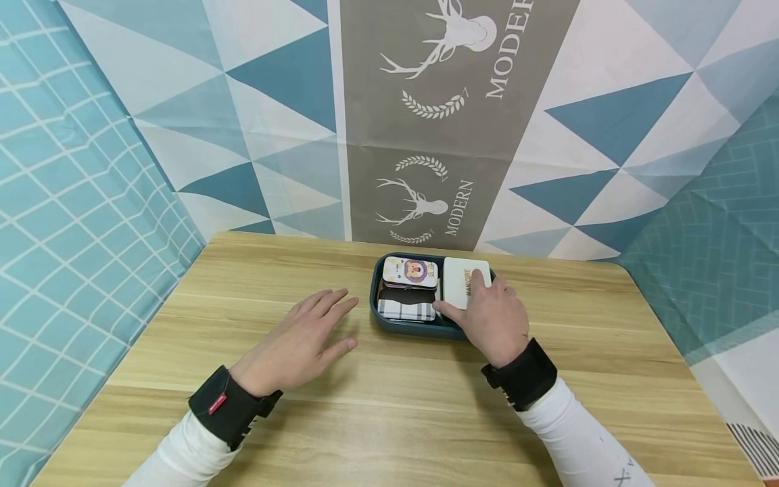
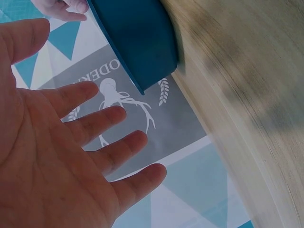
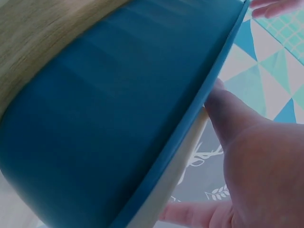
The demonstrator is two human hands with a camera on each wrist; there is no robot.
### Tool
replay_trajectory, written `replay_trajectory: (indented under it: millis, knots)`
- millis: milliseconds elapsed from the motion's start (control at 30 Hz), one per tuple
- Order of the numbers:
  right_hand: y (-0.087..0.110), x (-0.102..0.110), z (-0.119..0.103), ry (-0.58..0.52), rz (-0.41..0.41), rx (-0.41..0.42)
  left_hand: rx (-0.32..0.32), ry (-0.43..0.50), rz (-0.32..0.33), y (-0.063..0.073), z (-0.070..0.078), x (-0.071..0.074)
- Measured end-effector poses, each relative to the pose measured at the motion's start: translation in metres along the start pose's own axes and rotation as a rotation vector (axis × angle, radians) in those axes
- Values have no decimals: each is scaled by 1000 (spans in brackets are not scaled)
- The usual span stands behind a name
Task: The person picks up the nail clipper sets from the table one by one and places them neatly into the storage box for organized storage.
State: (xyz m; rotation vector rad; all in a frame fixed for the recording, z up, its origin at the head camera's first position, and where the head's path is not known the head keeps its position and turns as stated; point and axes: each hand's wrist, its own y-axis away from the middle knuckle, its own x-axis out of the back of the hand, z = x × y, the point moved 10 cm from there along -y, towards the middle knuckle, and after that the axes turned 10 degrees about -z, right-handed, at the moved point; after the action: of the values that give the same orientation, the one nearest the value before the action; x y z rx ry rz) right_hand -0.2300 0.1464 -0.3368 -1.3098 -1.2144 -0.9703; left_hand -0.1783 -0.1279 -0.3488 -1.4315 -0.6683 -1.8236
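Observation:
A white box [image 1: 458, 279] lettered "MANICURE" sits in the right part of a dark blue bin [image 1: 420, 329], its edge standing above the rim in the right wrist view. My right hand [image 1: 496, 321] holds this box from above, thumb by its left edge, index finger on its lid, other fingers at its right side. Left of the bin, my left hand [image 1: 298, 345] hovers over the table with fingers spread and nothing in it. In the bin's left part lie a small tin [image 1: 410, 271] with a lion picture and a black-and-plaid item [image 1: 406, 309].
The bin stands near the back edge of a wooden table [image 1: 389, 419]. Behind it hangs a patterned cloth [image 1: 420, 135] with deer prints and triangles. Blue grid-patterned cloth [image 1: 73, 203] covers the left side.

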Motion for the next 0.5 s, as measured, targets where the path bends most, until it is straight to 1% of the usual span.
replay_trajectory:
  millis: [133,300,400,500]
  knots:
    - [2,5,-1,-3,32,22,-1,4,1,0,0,0]
    - [5,12,-1,-3,50,50,4,6,-4,0,0,0]
    - [7,18,-1,-9,53,70,6,6,-6,-1,1,0]
    - [9,23,0,-16,35,92,3,7,-2,-1,1,1]
